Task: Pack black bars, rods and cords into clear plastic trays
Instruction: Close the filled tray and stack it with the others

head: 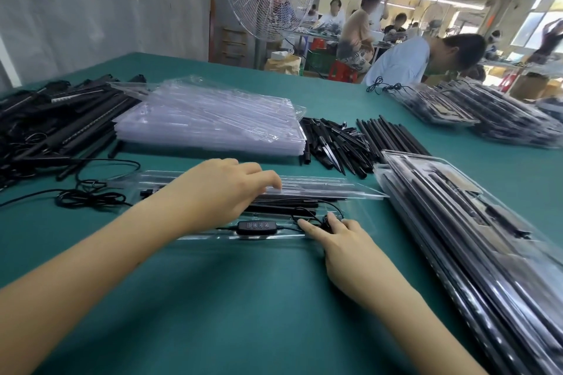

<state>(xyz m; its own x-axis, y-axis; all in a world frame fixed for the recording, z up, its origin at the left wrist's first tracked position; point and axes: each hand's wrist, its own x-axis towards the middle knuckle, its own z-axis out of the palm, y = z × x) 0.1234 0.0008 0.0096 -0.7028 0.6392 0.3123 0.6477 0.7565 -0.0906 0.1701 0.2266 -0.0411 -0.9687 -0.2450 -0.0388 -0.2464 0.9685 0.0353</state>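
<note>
Right hand [338,242] has its index finger stuck out straight, pushing the bunched-up cord [316,218] down into the near side of the open tray [268,238]; the other fingers are tucked under and it's not gripping anything. Left hand [219,192] is lying palm down across the middle of that tray, with the fingertips on the edge of the clear lid [320,189]. Honestly can't tell if it's pinching the lid or just resting on it. The cord's little button controller [256,227] sits in the front channel, and a couple of black bars [283,207] are already in the slots behind it. Further out on the green table [243,298] there's a stack of empty trays [210,122], a heap of loose rods [335,143], another loose cord [91,195] off to the left, and packed trays [457,222] piled on the right. My worry: that cord looks springy, so once the finger lifts, a loop could pop up and get pinched under the lid, or stop it snapping down. Leaning on the lid could also nudge the bars out of their slots.
</note>
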